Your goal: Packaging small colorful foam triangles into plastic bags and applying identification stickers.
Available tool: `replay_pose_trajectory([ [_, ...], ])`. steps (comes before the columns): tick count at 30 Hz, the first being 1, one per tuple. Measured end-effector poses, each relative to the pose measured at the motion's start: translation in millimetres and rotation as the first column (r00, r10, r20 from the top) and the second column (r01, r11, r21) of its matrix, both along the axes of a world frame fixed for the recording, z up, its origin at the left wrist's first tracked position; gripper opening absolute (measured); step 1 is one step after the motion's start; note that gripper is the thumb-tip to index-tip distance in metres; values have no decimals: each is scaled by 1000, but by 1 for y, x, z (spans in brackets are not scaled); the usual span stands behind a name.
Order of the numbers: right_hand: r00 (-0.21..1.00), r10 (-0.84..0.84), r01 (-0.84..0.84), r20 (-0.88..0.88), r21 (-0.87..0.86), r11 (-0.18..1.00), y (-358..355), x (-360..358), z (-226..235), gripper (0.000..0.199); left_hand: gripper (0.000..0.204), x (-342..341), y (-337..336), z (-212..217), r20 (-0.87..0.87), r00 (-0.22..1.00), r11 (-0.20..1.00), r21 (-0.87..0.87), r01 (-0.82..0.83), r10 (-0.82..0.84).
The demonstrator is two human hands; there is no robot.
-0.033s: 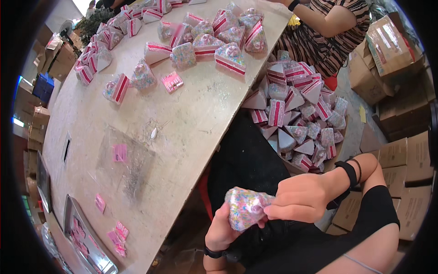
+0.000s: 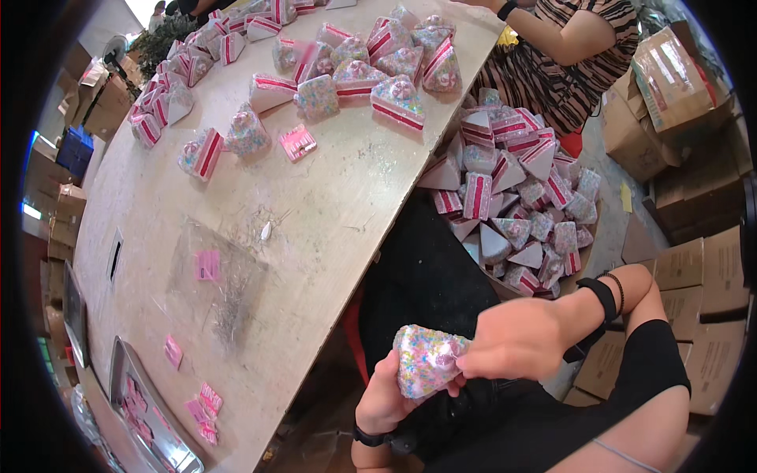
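Note:
My left hand [image 2: 382, 396] holds a toy cake slice [image 2: 418, 364] covered in pastel sprinkles, above my lap. A small pinkish swirl sits on its sprinkled face. My right hand [image 2: 516, 340] is closed in a pinch at that swirl, its fingertips against the slice's right side. Whatever lies between those fingertips is too small to make out. Beyond my hands, similar slices with pink bands are heaped in a box [image 2: 512, 197] beside my leg.
More cake slices [image 2: 355, 75] cover the far part of the table [image 2: 331, 209]. A clear bag of thin pins [image 2: 229, 307], pink cards [image 2: 298, 143] and a metal tray [image 2: 169, 430] lie on it. Another person [image 2: 552, 55] sits at the far right; cartons [image 2: 702, 276] are stacked on the right.
The slice has turned slightly in my left hand, showing more of its sprinkled face. My right hand has shifted a little and is blurred.

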State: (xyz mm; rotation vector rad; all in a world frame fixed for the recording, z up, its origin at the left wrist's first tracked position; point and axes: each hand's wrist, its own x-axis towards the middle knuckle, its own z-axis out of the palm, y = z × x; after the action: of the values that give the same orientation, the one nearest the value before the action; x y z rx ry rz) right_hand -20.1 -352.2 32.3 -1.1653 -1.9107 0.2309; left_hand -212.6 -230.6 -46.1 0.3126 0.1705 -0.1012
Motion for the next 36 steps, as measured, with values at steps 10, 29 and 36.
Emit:
replay_pose_trajectory([
  [10, 969, -107, 77, -221, -143, 987, -3, -7, -1, 15, 79, 4, -16, 6, -135, 991, 961, -275, -19, -19],
  [29, 963, -165, 49, -213, -463, 885, 2, 8, 19, 7, 71, 11, -3, 13, -35, 990, 976, 176, -128, 136],
  [36, 856, -248, -128, -453, -653, 747, 1, 9, 24, 8, 71, 11, -4, 16, -70, 969, 925, 322, -202, 236],
])
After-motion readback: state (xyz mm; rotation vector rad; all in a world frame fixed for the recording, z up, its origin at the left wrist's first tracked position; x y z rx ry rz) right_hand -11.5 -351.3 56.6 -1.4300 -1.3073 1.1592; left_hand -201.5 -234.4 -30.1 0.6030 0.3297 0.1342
